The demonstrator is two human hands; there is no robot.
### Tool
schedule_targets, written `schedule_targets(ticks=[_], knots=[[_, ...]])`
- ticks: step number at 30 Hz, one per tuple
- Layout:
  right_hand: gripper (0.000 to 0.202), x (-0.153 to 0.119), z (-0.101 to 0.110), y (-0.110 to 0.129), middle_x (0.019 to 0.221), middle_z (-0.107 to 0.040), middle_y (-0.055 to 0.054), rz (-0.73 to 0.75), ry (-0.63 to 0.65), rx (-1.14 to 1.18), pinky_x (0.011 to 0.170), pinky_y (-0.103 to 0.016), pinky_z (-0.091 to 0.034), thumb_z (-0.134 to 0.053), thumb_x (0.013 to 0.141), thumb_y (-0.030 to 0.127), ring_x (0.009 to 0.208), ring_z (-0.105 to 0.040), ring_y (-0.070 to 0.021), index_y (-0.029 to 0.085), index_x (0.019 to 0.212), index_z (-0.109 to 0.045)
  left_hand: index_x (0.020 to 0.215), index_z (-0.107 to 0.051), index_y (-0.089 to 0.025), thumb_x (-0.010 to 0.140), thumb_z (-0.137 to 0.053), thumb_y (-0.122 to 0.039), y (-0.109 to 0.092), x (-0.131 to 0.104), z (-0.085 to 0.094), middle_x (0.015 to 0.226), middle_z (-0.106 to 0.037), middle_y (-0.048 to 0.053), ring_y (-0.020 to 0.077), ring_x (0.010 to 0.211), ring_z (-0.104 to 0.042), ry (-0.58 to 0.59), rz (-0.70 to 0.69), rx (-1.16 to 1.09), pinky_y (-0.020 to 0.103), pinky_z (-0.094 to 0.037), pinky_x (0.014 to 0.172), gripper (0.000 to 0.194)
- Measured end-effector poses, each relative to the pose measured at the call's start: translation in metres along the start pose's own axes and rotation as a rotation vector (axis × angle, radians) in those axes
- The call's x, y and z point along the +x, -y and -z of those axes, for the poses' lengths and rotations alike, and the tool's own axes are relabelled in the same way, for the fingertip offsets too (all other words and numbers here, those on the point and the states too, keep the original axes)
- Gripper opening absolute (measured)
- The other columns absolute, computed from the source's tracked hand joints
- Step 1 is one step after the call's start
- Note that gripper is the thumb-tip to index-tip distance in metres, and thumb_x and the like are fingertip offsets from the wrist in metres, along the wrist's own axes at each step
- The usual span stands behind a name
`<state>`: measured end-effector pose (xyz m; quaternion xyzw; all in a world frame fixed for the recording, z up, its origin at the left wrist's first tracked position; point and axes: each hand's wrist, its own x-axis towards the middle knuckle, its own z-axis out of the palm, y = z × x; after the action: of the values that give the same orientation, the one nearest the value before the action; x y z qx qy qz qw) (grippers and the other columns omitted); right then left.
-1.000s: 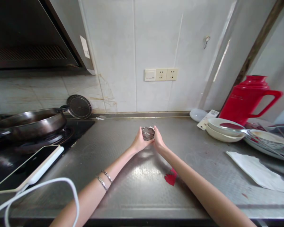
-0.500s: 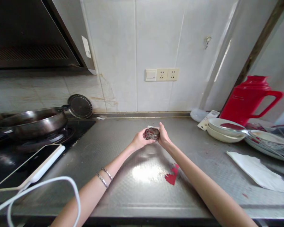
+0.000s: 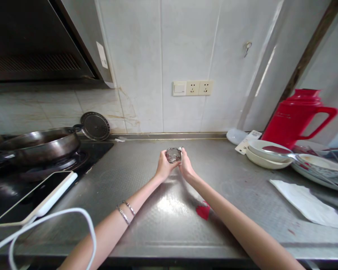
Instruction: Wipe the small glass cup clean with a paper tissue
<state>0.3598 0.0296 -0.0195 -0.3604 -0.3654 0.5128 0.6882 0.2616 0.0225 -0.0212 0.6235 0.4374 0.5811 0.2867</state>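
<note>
A small round see-through container, dark and shiny like glass, is held over the middle of the steel counter. My left hand is closed around its left and near side. Against its right side presses my right hand, with the thumb up and the other fingers mostly hidden behind it. A thin white bit, too small to name, shows between the container and my right hand. Torn red scraps lie on the counter, partly covered by my right forearm.
At left, a steel pan sits on the black stove beside a phone with a white cable. On the right stand a red thermos, stacked bowls and a folded white napkin. Behind is a tiled wall with sockets.
Both hands have moved slightly left with the container. Its face is turned differently and looks lighter. My right forearm now covers more of the red scraps.
</note>
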Motion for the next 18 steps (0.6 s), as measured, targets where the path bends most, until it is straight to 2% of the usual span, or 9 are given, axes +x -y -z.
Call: schedule_targets(ticks=[3,7,9,12,14,16,18], knots=[[0.028,0.005,0.007,0.003,0.075,-0.071,0.004,-0.057,-0.101,0.04,0.068,-0.02,-0.05,-0.048,0.081,0.046,0.077,-0.065,-0.0138,0.021,0.083,-0.063,0.114,-0.048,-0.015,0.054,-0.083,-0.02,0.0,-0.001,-0.002,0.11,-0.062,0.013,0.0268,0.103,-0.061,0.114,-0.007,-0.02,0.044,-0.047,0.092,0.07],[0.03,0.016,0.021,0.014,0.061,-0.067,0.004,-0.11,-0.153,0.061,0.057,-0.022,-0.049,-0.043,0.084,0.045,0.063,-0.063,-0.0144,0.021,0.076,-0.061,0.113,-0.053,-0.015,0.065,-0.075,-0.016,-0.001,0.002,-0.001,0.112,-0.062,0.014,0.0233,0.1,-0.063,0.238,-0.03,-0.113,0.04,-0.05,0.09,0.053],[0.035,0.02,0.025,0.02,0.056,-0.066,0.002,-0.135,-0.139,0.06,0.054,-0.023,-0.049,-0.041,0.086,0.046,0.059,-0.063,-0.0158,0.021,0.071,-0.06,0.111,-0.054,-0.014,0.063,-0.077,-0.018,-0.002,0.004,0.001,0.11,-0.062,0.014,0.0223,0.093,-0.064,0.232,-0.03,-0.094,0.039,-0.053,0.083,0.053],[0.041,0.021,0.025,0.026,0.054,-0.066,-0.002,-0.188,-0.078,0.047,0.053,-0.025,-0.05,-0.04,0.087,0.046,0.057,-0.064,-0.018,0.019,0.066,-0.061,0.113,-0.055,-0.013,0.051,-0.086,-0.023,-0.004,0.007,0.004,0.111,-0.061,0.014,0.0236,0.092,-0.063,0.219,-0.024,-0.019,0.039,-0.053,0.081,0.069],[0.044,0.019,0.024,0.026,0.054,-0.067,-0.004,-0.223,-0.02,0.016,0.054,-0.026,-0.051,-0.041,0.087,0.048,0.058,-0.065,-0.0193,0.017,0.065,-0.062,0.114,-0.056,-0.014,0.047,-0.088,-0.026,-0.004,0.006,0.006,0.112,-0.061,0.013,0.0249,0.098,-0.062,0.278,-0.043,-0.02,0.039,-0.05,0.088,0.075],[0.047,0.017,0.022,0.024,0.055,-0.067,-0.005,-0.24,0.022,-0.025,0.055,-0.027,-0.052,-0.041,0.088,0.051,0.061,-0.066,-0.0201,0.017,0.065,-0.064,0.115,-0.055,-0.015,0.05,-0.087,-0.028,-0.004,0.005,0.006,0.113,-0.063,0.012,0.0249,0.101,-0.062,0.362,-0.056,-0.054,0.038,-0.048,0.092,0.073],[0.05,0.016,0.021,0.02,0.057,-0.068,-0.005,-0.241,0.028,-0.063,0.058,-0.028,-0.052,-0.039,0.088,0.054,0.064,-0.067,-0.0207,0.016,0.068,-0.065,0.115,-0.054,-0.015,0.053,-0.086,-0.031,-0.002,0.003,0.005,0.11,-0.066,0.012,0.0247,0.1,-0.063,0.391,-0.026,-0.051,0.038,-0.049,0.091,0.072]])
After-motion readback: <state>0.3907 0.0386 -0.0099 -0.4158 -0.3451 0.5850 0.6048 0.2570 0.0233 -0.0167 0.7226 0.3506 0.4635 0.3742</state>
